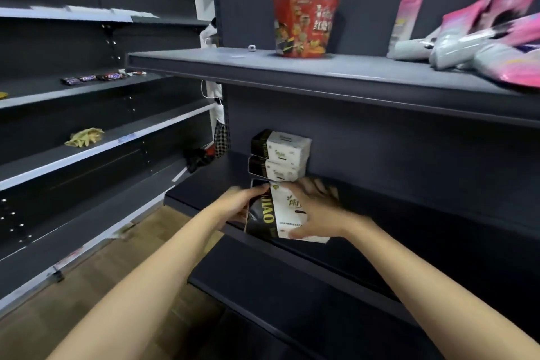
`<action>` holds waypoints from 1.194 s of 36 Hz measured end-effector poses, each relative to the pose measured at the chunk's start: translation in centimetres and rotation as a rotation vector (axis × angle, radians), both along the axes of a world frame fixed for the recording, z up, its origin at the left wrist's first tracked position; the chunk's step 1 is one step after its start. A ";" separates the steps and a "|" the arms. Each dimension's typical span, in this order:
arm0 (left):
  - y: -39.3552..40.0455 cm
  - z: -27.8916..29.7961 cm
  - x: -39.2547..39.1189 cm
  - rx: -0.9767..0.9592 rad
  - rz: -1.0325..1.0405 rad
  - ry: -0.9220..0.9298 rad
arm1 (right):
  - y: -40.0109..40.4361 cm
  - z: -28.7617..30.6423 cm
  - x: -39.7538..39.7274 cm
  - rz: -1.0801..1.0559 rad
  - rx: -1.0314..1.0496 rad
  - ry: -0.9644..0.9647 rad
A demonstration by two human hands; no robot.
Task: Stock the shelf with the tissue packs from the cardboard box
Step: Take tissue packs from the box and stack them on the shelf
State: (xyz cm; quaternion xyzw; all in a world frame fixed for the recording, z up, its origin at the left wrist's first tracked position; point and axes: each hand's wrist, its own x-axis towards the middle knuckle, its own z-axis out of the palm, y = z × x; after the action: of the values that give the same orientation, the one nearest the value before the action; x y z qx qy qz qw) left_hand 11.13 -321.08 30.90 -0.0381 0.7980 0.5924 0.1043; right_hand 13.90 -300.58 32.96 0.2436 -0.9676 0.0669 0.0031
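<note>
both hands on one tissue pack (285, 213) at the front edge of the middle shelf (409, 213). left hand (239, 203) grips the pack's dark left end, fingers curled over the top corner. right hand (314, 213) lies across the white face, fingers bent over the far right side, thumb down near the bottom edge; blurred, so exact finger placement is hard to read

pack sits tilted, top edge leaning back toward the shelf, bottom edge overhanging the shelf lip slightly. long axis looks roughly left-right across both hands

key relation: stacked packs (279, 156), two of them, one on top of the other, stand against the back panel directly behind and above the held pack. held pack's top edge is just below the lower stacked one, near touching. my read is the pack goes in front of or beside that stack, so the push is straight back and slightly up. neither hand is clearly nearer; right is a bit deeper in

cardboard box not in view. upper shelf (321, 76) carries a red noodle cup (304, 25) and pink packets (491, 38), well apart from the hands
</note>
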 end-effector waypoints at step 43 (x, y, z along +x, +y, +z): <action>0.5 -0.3 -11.0 -1.004 -0.628 0.386 | 3.1 -3.7 -13.4 -0.380 0.128 0.071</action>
State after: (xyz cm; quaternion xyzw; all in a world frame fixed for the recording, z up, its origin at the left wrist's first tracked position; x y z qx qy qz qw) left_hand 0.16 -320.54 30.62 0.2620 0.9567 0.0823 0.0967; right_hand 0.52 -297.49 29.30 0.0587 -0.9977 -0.0053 0.0344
